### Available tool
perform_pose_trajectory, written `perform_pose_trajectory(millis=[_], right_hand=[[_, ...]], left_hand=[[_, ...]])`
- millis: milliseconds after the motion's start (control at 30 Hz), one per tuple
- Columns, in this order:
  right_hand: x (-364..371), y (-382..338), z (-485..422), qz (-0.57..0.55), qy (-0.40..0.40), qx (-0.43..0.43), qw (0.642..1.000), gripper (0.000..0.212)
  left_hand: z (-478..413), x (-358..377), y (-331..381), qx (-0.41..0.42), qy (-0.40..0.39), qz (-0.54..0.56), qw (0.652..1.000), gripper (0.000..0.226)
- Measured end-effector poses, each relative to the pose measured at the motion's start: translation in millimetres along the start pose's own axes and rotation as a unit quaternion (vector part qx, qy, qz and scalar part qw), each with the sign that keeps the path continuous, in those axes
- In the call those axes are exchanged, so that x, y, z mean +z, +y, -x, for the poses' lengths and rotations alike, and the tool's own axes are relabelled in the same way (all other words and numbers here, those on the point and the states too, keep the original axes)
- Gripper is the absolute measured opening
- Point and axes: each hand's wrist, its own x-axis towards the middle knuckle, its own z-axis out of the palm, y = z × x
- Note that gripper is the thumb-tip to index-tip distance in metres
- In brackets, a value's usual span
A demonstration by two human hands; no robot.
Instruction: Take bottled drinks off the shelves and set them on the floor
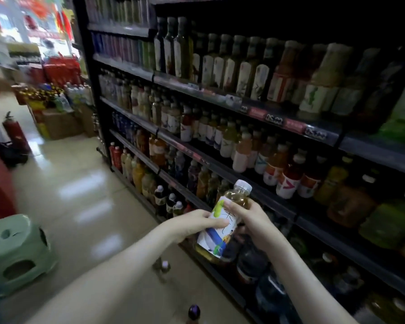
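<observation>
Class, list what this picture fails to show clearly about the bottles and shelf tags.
Head view:
Held bottle: label text partly covered by left hand and right hand.
Purple-capped floor bottle: body cut off by bottom edge.
Second floor bottle: motion-blurred.
Price tags: too blurred to read.

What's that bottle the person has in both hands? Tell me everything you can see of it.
The bottle looks like clear plastic, with a white screw cap and amber drink inside. A white label printed in green, blue and yellow wraps its body. It is tilted, cap up and to the right, held in the air in front of the shelves. The left hand holds it at the label, and the right hand grips its upper part.
</observation>
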Motion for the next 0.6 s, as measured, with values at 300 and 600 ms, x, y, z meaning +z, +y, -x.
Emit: perform_pose_trajectory(millis=[300,600], right_hand=[[117.9,-51.5,-201.2,0.0,0.056,-0.026,0.998,0.02],[205.0,-66.9,-322.1,-0.088,0.192,-0.024,0.977,0.029]], left_hand=[[-50.4,-238.2,-5.5,0.044,0.083,-0.061,0.994,0.049],[-104.0,-385.6,19.2,0.087,0.014,-0.302,0.949,0.068]])
